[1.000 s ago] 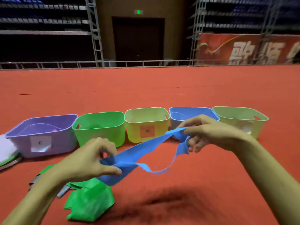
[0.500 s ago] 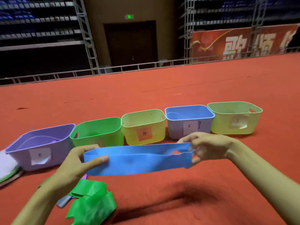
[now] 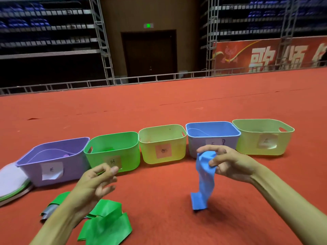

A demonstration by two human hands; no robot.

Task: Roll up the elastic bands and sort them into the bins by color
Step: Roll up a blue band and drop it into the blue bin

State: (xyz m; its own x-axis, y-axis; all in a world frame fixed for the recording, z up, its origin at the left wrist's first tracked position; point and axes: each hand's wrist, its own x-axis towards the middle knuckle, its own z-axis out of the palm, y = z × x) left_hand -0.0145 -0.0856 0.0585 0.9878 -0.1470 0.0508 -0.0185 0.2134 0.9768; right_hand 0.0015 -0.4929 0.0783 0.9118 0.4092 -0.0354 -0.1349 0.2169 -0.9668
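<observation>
Five bins in one row on the red floor, each with a paper label: one purple bin, one green bin, one yellow bin, one blue bin, one pale green bin.

One blue band, pinched at its top between thumb and fingers of right hand, just in front of the blue bin. Hangs straight down, lower end folded at the floor.

Left hand half open, fingers loosely curled, holding nothing, above the green bands. Count in that heap unclear. One grey band at its left edge.
</observation>
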